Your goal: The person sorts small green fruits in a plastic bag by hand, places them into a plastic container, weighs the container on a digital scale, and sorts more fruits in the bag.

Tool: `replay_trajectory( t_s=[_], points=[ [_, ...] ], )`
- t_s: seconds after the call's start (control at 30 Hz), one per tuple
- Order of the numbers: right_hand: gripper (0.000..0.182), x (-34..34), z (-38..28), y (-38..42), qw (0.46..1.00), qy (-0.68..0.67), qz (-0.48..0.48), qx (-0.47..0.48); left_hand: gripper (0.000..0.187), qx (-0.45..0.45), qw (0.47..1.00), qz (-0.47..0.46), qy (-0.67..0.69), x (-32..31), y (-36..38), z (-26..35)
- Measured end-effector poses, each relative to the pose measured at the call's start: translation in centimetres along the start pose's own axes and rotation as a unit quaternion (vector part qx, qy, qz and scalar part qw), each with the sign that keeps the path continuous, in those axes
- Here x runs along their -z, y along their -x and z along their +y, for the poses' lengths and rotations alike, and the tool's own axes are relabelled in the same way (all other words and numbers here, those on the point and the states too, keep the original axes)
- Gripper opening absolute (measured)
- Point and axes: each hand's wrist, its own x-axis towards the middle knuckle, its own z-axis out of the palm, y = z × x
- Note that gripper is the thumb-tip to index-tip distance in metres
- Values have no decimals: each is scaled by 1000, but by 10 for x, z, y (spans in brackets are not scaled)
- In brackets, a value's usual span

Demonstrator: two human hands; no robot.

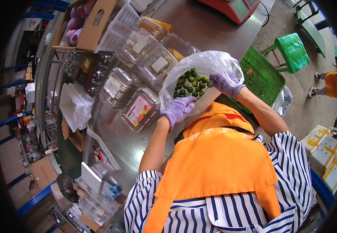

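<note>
Left hand [179, 109]: gloved in purple, fingers closed on the near edge of the plastic bag [211, 64], holding it up at the front.
Right hand [225, 83]: gloved in purple, fingers pinched on the bag's rim at the right side, pulling the mouth open.
Plastic bag: clear, thin, held open between both hands above the counter [199, 27], just in front of the person's chest.
Limes [191, 83]: small, green, heaped inside the bag, seen through its open mouth.
Clear boxes [145, 50]: empty hinged plastic boxes with labels, lying in rows on the counter to the left of the bag.
Green basket [263, 75]: to the right of the bag, beside the right forearm.
Scale [234, 7]: red, at the far end of the counter.
Cardboard box [85, 23]: far left, holding pink fruit.
</note>
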Motion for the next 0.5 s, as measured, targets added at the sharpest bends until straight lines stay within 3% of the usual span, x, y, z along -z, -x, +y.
replay_trajectory(
  t_s=[0.07, 0.13, 0.23, 0.3, 0.37, 0.43, 0.47, 0.5],
  points=[
    [12, -12, 16, 0, 995, 10, 47, 86, 30, 21, 998, -58, 4, -12, 3, 3],
    [11, -22, 16, -8, 978, 89, 88, 165, 30, 37, 997, -58, -21, 7, 15, -4],
    [26, -10, -25, 2, 978, 201, 51, -14, 28, 4, 1000, 7, -22, 4, 1, -5],
    [37, -15, -23, 2, 955, 297, -10, -26, 28, 4, 997, 75, -5, 0, 3, -13],
    [41, -19, -36, -2, 962, 260, -22, -76, 31, 27, 986, 162, -3, 4, 0, -25],
    [42, -29, -19, -11, 994, 101, 50, -2, 34, 24, 968, 247, -36, 6, -2, -45],
    [41, -45, 24, -22, 986, -44, 126, 97, 39, 87, 965, 234, -81, 12, 1, -40],
    [41, -43, 35, -22, 984, -73, 132, 89, 39, 82, 961, 246, -92, 13, 4, -39]
  ],
)
